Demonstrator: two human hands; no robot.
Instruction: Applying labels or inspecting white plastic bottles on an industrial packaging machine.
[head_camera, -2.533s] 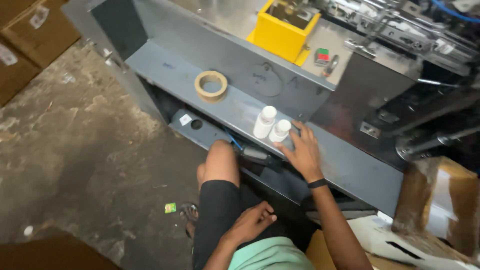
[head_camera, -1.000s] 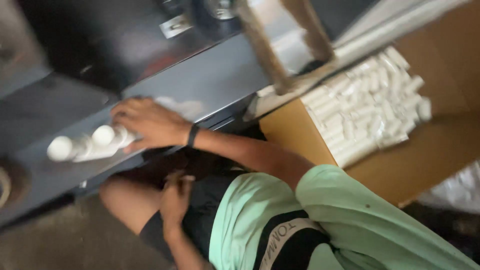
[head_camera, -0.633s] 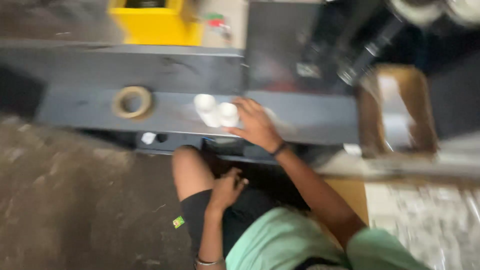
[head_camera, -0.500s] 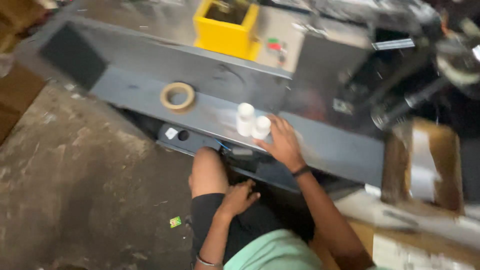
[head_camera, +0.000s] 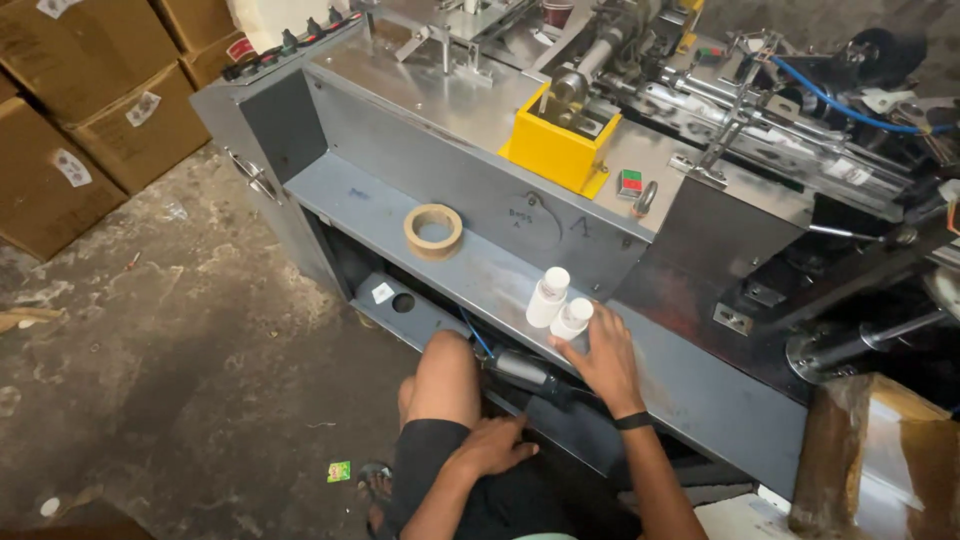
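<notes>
Two stacks of white paper cups (head_camera: 558, 304) lie side by side on the grey metal shelf (head_camera: 370, 200) of a machine. My right hand (head_camera: 604, 356) rests flat on the shelf just behind them, its fingertips touching the nearer stack; a dark band circles that wrist. My left hand (head_camera: 492, 447) lies loosely on my thigh by my bare knee (head_camera: 445, 365), holding nothing. A roll of brown tape (head_camera: 433, 229) lies farther left on the same shelf.
A yellow box-shaped part (head_camera: 557, 151) sits on the machine top among rollers, rods and blue cable. Cardboard cartons (head_camera: 75, 120) are stacked at the left on a stained concrete floor (head_camera: 170, 350). An open carton (head_camera: 880, 450) stands at the right.
The view swung right toward a carton of white cups, then back to the machine. My right hand stayed at the cup stacks and my left hand stayed on my thigh.
</notes>
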